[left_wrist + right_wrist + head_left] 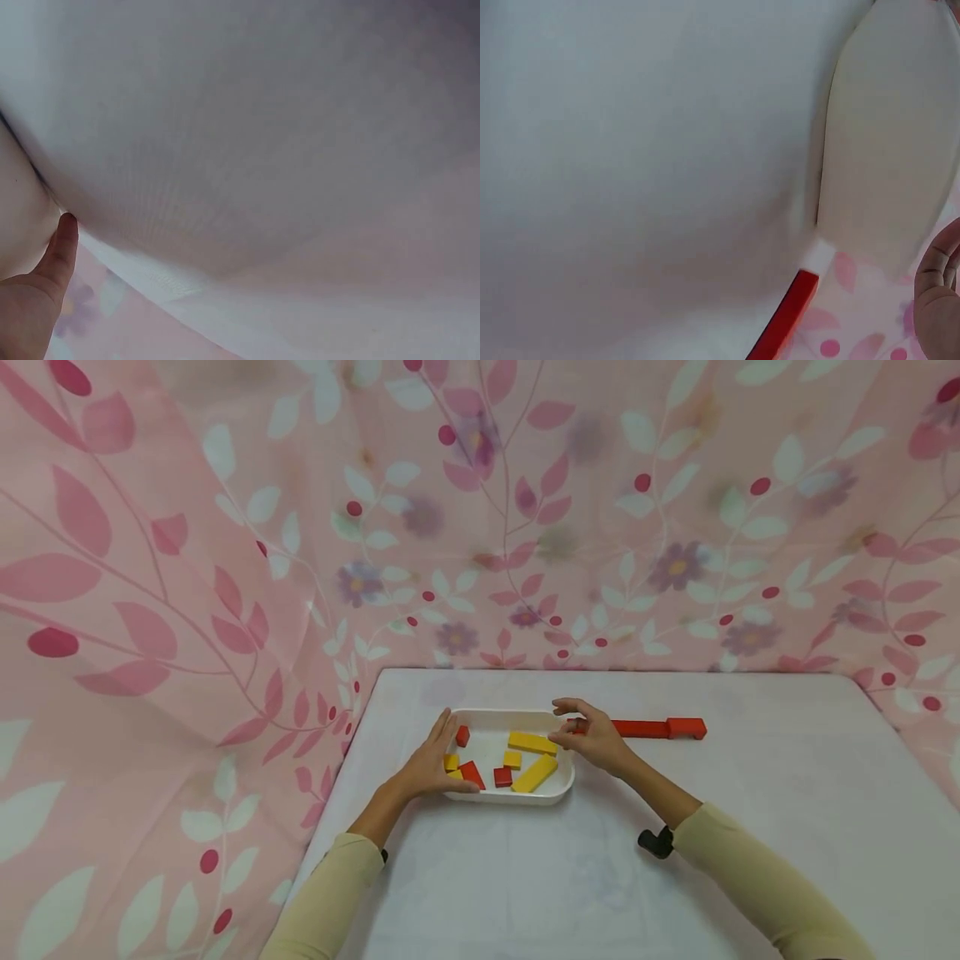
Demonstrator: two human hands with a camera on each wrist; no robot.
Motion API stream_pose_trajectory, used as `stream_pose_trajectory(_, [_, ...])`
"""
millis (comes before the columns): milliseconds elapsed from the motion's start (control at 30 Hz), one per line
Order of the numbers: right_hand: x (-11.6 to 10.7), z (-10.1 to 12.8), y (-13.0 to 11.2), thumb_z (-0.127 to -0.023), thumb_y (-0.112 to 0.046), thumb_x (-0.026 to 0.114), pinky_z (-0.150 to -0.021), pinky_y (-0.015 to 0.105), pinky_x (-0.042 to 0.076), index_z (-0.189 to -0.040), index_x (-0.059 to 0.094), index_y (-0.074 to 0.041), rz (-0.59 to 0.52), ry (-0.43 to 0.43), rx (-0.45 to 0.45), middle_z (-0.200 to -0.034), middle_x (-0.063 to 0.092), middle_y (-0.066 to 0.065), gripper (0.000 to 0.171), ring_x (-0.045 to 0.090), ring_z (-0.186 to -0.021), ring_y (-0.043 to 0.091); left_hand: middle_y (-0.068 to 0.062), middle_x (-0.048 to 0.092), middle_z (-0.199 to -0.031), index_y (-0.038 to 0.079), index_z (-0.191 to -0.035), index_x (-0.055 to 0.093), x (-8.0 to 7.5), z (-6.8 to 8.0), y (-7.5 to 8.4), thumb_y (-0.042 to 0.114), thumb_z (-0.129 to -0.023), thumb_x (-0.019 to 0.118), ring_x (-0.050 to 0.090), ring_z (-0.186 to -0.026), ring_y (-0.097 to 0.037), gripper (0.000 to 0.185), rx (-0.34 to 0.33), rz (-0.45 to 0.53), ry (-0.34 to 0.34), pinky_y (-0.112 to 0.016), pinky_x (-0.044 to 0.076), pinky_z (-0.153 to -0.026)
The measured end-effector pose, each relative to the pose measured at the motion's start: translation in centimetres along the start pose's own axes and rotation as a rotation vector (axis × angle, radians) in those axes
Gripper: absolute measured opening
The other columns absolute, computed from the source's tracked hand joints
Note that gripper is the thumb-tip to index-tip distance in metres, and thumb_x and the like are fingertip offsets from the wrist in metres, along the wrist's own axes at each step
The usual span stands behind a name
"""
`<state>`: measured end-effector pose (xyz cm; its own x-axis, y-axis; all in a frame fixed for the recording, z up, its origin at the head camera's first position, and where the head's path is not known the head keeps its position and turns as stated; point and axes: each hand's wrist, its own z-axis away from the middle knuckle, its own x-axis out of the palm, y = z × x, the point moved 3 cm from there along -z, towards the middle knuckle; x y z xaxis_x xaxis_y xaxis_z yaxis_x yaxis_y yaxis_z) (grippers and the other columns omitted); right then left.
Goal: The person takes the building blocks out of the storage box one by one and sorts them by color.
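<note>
A white tray (517, 799) holds several red and yellow blocks, among them a long yellow bar (532, 743), a slanting yellow bar (535, 773), a yellow cube (512, 760) and a red cube (502, 777). My left hand (429, 767) rests against the tray's left end, fingers along the side and thumb at the front rim. At the tray's right end is my right hand (592, 739), fingers spread and lightly bent, holding nothing visible. Whether it touches the rim I cannot tell. In the right wrist view, the hand (937, 300) is partly cut off beside the tray wall (885, 127).
Behind the right hand lies a long red bar (641, 729) with a thicker red block (686, 727) at its right end. A white cloth covers the table (525, 877). Pink floral curtain (525, 527) hangs behind and at the left.
</note>
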<state>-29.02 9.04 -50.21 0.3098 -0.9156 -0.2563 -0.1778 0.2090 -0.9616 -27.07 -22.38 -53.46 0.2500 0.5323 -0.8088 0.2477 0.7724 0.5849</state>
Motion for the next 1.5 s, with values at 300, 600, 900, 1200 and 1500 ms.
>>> stream_pose_trajectory(300, [3.6,-1.0,0.0,-0.086,-0.018,0.078,-0.081,0.02,0.058,-0.137,0.054,-0.012,0.0,-0.037,0.059,-0.138,0.053,0.022,0.057,0.063,-0.094,0.024,0.0,-0.006,-0.168,0.021,-0.161,0.004,0.0,-0.2,0.1,0.055,-0.065,0.085,0.017,-0.153,-0.034,0.129,-0.003,0.002,-0.005,-0.062,0.031,-0.113])
stream_pose_trajectory(600, [6.8,-2.8,-0.2,-0.085,-0.023,0.079,-0.079,0.024,0.059,-0.134,0.057,-0.01,0.014,-0.065,0.034,-0.136,0.055,0.022,0.056,0.066,-0.092,0.023,-0.001,-0.006,-0.168,0.019,-0.161,0.005,-0.4,-0.4,-0.2,0.055,-0.065,0.085,0.018,-0.152,-0.035,0.13,0.0,0.011,-0.012,-0.063,0.03,-0.113])
stream_pose_trajectory(900, [10.1,-3.7,0.2,-0.085,-0.02,0.079,-0.077,0.031,0.061,-0.138,0.051,-0.001,-0.016,-0.155,0.0,-0.134,0.054,0.024,0.063,0.067,-0.088,0.023,-0.004,-0.004,-0.168,0.019,-0.161,0.005,-0.2,-0.4,-0.4,0.057,-0.066,0.084,0.02,-0.152,-0.036,0.13,0.022,0.0,-0.01,-0.064,0.032,-0.112])
stream_pose_trajectory(1200, [11.6,-4.0,0.7,-0.08,-0.02,0.084,-0.076,0.024,0.057,-0.138,0.056,-0.01,0.21,-0.288,-0.004,-0.131,0.062,0.01,0.065,0.059,-0.089,0.021,-0.007,-0.002,-0.168,0.015,-0.16,0.006,-0.5,-0.5,-0.4,0.069,-0.062,0.081,0.023,-0.151,-0.035,0.135,0.05,-0.023,0.0,-0.062,0.034,-0.112])
stream_pose_trajectory(1500, [12.1,-3.7,0.9,-0.082,-0.016,0.081,-0.09,0.027,0.055,-0.139,0.056,-0.009,0.462,-0.484,-0.13,-0.134,0.063,0.003,0.062,0.057,-0.1,0.019,-0.007,-0.003,-0.168,0.015,-0.16,0.005,-0.4,-0.6,-0.4,0.061,-0.065,0.084,0.02,-0.151,-0.036,0.132,0.039,-0.014,-0.006,-0.062,0.033,-0.113])
